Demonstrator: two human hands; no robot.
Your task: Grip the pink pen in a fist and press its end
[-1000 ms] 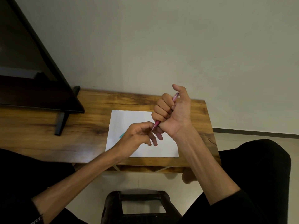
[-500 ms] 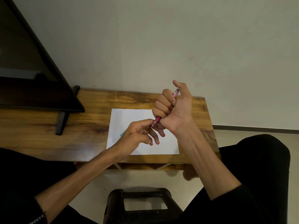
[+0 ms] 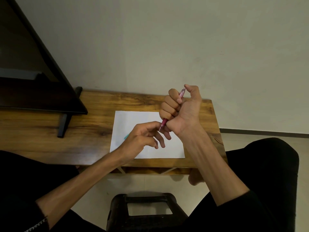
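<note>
**Thumb now bent over pen's top end**

Since a second ago: right thumb curled down onto the clear top end of the pen, where it stood straight up beside it before; right fist a little higher over the table; left hand hardly shifted.

Right hand point(image 3: 182, 109) raised above the far right part of the paper, palm side toward the camera, four fingers point(image 3: 168, 106) curled tight round a pink pen point(image 3: 164, 122), thumb tip pressing on its upper end. Pen tilted, top end up and to the right, tip pointing down and left, out of the bottom of the fist.

Left hand point(image 3: 142, 138) just below, over the middle of the white paper point(image 3: 130, 119); forefinger and thumb meeting at the pen tip, whether pinching it or only touching cannot be told; other fingers point(image 3: 161, 141) loosely bent and spread apart, hanging over the sheet. Sliver of something teal point(image 3: 126, 136) showing on the paper at the left hand's outer edge, mostly hidden.

Paper flat on a wooden table point(image 3: 93, 124) set against a pale wall point(image 3: 167, 39). Dark screen point(image 3: 33, 84) on a black stand at the table's left. Dark stool point(image 3: 148, 211) on the floor under the near edge, between black-clad legs.
</note>
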